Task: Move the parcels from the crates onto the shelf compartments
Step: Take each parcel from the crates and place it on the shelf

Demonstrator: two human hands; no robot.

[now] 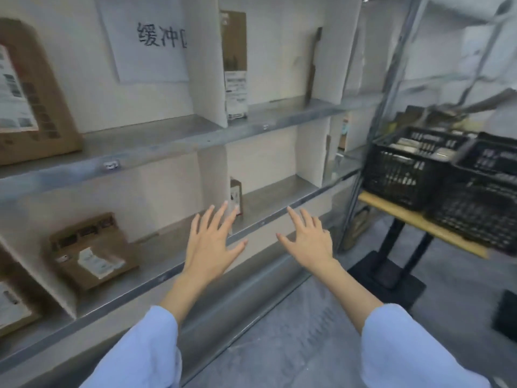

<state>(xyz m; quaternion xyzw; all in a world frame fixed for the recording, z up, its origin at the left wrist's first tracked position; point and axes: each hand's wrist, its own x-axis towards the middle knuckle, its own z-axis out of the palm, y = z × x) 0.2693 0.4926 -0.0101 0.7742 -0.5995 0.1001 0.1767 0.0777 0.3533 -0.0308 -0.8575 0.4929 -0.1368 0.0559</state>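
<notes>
head view: i see one camera looking down at both arms in pale blue sleeves.
left hand (211,245): palm down, fingers straight and spread, holding nothing; its fingertips overlap the base of a small upright brown cardboard parcel (236,191), and i cannot tell whether they touch it.
right hand (307,243): palm down, fingers spread and relaxed, empty, in front of the shelf edge.
grey metal shelf (275,191): two levels split by pale cardboard dividers.
small upright brown cardboard parcel: stands in the middle lower compartment, against its left divider.
flat brown cardboard parcel (89,250): lies label up in the lower left compartment.
tall brown cardboard parcel (235,65): upright in an upper compartment, beside a divider.
large brown cardboard box (33,99): upper level, far left.
white paper sign (145,37): on the back wall, printed characters.
black plastic lattice crates (397,175): two side by side on a wooden tabletop (397,212) at right; their contents are blurred.
</notes>
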